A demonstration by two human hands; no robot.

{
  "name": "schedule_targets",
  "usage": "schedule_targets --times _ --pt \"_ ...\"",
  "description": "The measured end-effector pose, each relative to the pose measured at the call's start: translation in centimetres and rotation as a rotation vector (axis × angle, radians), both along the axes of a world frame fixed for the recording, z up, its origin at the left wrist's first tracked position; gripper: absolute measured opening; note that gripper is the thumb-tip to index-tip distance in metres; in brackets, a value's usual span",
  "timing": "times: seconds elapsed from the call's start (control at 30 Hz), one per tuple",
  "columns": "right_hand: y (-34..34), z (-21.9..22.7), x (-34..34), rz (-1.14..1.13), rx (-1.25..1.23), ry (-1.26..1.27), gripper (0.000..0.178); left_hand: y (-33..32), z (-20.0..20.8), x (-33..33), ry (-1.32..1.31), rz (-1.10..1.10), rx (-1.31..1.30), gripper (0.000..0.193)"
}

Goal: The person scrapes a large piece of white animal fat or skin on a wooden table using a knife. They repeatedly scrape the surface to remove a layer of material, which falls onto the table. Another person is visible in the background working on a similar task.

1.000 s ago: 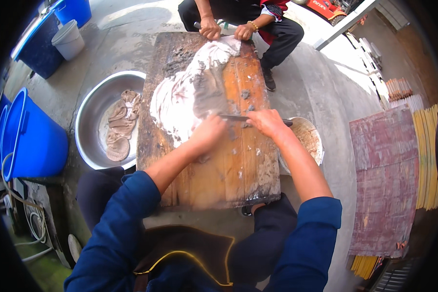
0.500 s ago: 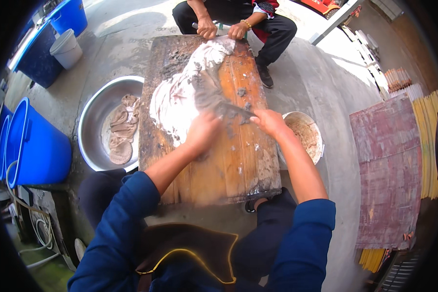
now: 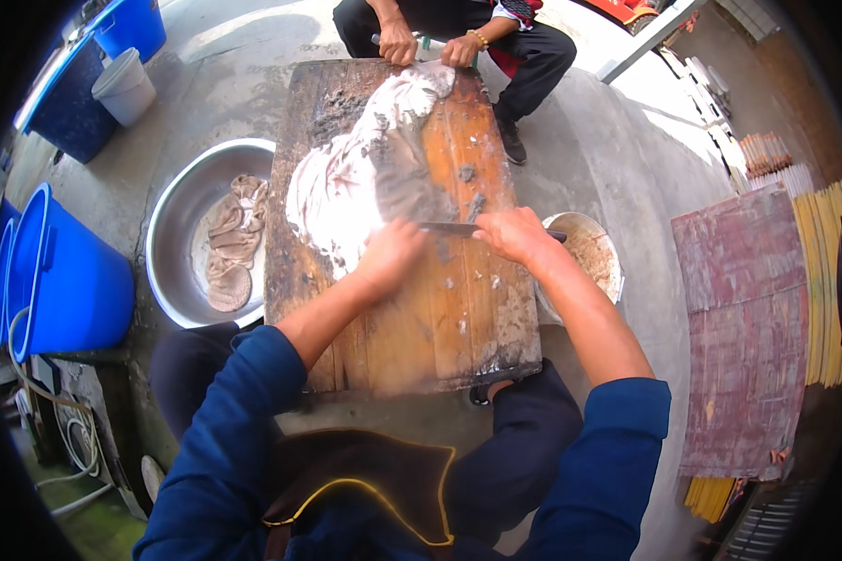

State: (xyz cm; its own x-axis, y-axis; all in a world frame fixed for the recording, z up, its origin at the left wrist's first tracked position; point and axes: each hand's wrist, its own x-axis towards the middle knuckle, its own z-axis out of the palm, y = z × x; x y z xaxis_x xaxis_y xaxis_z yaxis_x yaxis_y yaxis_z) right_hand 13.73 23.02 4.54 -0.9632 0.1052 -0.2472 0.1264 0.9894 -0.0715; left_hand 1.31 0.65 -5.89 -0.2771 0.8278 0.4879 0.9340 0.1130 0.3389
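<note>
A pale, folded sheet that looks like tripe (image 3: 341, 192) is spread over the wooden board (image 3: 412, 341), its right part coated grey. My left hand (image 3: 398, 254) is closed at the sheet's near edge; its fingers are slightly blurred. In my right hand (image 3: 512, 234) is the handle of a knife (image 3: 451, 228). The blade points left across the grey part's near edge, its tip close to my left fingers. Grey scraps (image 3: 466, 173) lie on the board to the right of the sheet. Across from me, another person's hands (image 3: 428, 47) grip the sheet's far end.
A metal basin (image 3: 166, 271) with brownish, textured pieces stands left of the board. At the right is a white bucket (image 3: 617, 280) of pale mush. Blue tubs (image 3: 89, 280) and a white pail (image 3: 126, 89) stand farther left. A reddish panel (image 3: 744, 327) lies on the right.
My right hand and the knife have moved slightly nearer to me, and the blade has swung from slanted to nearly level. My left hand has barely moved.
</note>
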Motion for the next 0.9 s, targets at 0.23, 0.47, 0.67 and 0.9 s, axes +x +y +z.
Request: schedule_targets --times 0.23,0.47,0.67,0.9 --pt "4.0 -0.3 -2.6 -0.028 0.042 -0.009 0.031 -0.2 -1.0 -1.2 -0.058 -0.048 0.054 0.016" --pt "3.1 2.7 1.8 -0.195 0.079 -0.013 0.024 -1.0 -0.1 -0.9 -0.037 -0.044 0.108 0.015" --pt "-2.0 0.1 1.9 -0.051 -0.029 -0.011 0.024 -1.3 0.3 -0.2 -0.012 -0.039 0.079 0.012" --pt "1.4 1.1 -1.2 -0.163 0.149 -0.036 0.023 -0.9 -0.5 -1.2 -0.068 -0.120 0.025 0.012"
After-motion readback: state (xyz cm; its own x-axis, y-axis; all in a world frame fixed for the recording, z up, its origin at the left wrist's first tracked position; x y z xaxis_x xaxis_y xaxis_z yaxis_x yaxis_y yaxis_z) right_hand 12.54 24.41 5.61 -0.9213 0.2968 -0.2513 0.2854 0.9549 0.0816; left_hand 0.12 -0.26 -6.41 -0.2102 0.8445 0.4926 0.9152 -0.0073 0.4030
